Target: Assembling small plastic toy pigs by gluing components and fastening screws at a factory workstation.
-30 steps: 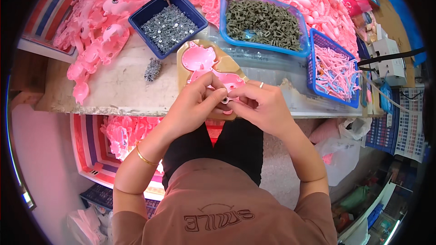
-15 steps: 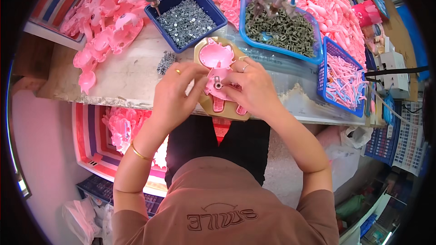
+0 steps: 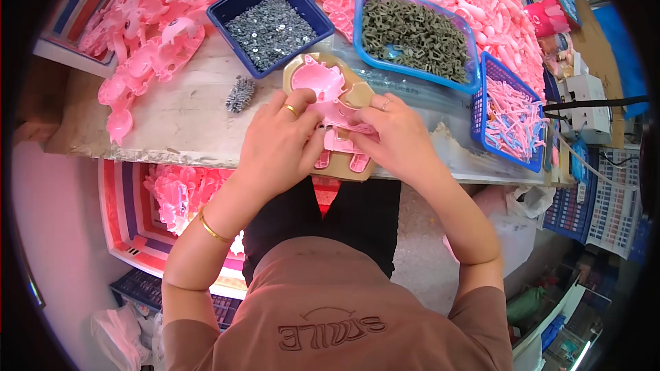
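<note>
A pink plastic toy shell (image 3: 317,81), with a round head end and two short legs, lies on a tan shaped holder (image 3: 357,95) at the table's front edge. From the left, my left hand (image 3: 282,130) reaches over the shell's middle, thumb and fingertips pinched together at its body. What they pinch is too small and covered to make out. My right hand (image 3: 397,130) grips a pink part of the shell's body on the right side between thumb and fingers. Fingers of both hands hide much of the shell's middle.
A navy bin of small metal screws (image 3: 271,31) stands beyond my left hand, a screw-covered clump (image 3: 240,94) beside it. Rightward are a blue tub of dark green clips (image 3: 419,38) and a blue basket of pink and blue sticks (image 3: 512,120). Pink shells (image 3: 148,48) pile up behind.
The orange driver and the metal tool overhead have risen mostly out of view. My fingers have closed in over the shell's middle, where a round metal piece showed before. The view has shifted slightly.
</note>
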`<state>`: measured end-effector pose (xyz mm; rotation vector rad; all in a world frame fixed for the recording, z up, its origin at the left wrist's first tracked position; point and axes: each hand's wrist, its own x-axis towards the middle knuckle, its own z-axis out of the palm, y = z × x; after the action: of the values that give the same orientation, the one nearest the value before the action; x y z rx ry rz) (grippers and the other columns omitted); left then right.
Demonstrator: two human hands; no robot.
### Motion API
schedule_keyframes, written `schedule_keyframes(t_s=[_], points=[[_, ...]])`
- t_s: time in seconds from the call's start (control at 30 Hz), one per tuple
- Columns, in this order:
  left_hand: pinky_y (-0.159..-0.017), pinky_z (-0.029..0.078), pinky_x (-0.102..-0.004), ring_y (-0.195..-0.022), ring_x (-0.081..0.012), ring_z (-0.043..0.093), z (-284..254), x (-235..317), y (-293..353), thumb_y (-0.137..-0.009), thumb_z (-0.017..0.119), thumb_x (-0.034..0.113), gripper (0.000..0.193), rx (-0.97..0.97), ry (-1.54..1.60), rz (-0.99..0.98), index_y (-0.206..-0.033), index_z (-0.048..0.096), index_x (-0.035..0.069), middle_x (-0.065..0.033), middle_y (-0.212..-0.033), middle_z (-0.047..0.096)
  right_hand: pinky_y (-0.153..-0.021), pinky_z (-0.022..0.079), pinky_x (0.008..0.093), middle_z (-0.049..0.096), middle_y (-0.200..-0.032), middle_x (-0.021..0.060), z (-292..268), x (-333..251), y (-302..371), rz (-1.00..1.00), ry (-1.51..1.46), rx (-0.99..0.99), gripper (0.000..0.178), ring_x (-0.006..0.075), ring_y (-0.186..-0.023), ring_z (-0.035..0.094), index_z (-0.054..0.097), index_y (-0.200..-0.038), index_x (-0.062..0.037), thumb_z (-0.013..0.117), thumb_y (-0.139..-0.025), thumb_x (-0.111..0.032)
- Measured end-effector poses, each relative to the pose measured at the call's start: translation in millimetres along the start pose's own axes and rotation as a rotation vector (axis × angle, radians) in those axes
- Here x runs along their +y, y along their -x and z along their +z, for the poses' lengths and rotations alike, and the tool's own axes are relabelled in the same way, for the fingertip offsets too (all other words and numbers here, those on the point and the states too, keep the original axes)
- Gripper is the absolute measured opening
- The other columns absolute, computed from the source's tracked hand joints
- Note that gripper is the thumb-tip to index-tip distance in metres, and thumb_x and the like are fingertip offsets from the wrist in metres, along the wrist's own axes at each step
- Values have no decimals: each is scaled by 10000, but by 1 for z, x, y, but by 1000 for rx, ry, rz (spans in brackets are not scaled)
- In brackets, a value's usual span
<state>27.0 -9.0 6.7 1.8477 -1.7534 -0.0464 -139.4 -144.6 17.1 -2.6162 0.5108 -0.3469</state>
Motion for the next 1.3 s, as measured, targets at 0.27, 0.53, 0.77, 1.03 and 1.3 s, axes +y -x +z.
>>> schedule_keyframes(t_s=[0.27, 0.53, 0.77, 1.03, 1.3], points=[[-808, 491, -398, -937, -283, 585, 0, 0, -12, -795, 677, 177, 169, -90, 53, -69, -903, 680, 46, -101, -1049, 574, -692, 483, 398, 582, -792, 82, 4, 0, 15, 97, -21, 91, 181, 286, -809, 583, 674, -894, -66, 744, -761, -167], [-804, 499, -391, -946, -284, 610, -1, 3, -20, -765, 700, 219, 197, -169, 30, -174, -840, 675, 38, -93, -1041, 574, -656, 482, 398, 591, -712, 39, 4, -6, 18, 175, 67, 158, 118, 253, -764, 597, 696, -794, -90, 746, -755, -188], [-792, 495, -397, -921, -291, 605, 3, 4, -17, -745, 719, 184, 186, -105, 3, -195, -852, 671, 40, -96, -1009, 571, -726, 497, 398, 662, -826, 84, -18, -17, -2, 88, 277, -178, 200, 285, -797, 607, 724, -914, -88, 722, -795, -249], [-707, 512, -438, -859, -313, 616, -19, -11, -20, -874, 613, 164, 123, 52, 94, -220, -952, 629, 71, -125, -872, 623, -867, 488, 424, 594, -1129, 226, -45, -107, -131, -428, -395, 727, 544, 364, -1009, 600, 495, -1254, 16, 711, -839, -262], [-758, 514, -400, -886, -265, 601, -23, -91, -58, -843, 621, 147, 93, 51, -299, -120, -893, 686, 103, -57, -879, 632, -854, 520, 406, 660, -1066, 221, -65, -107, -222, -397, -343, 370, 522, 326, -1001, 653, 480, -1313, 62, 623, -922, -252]])
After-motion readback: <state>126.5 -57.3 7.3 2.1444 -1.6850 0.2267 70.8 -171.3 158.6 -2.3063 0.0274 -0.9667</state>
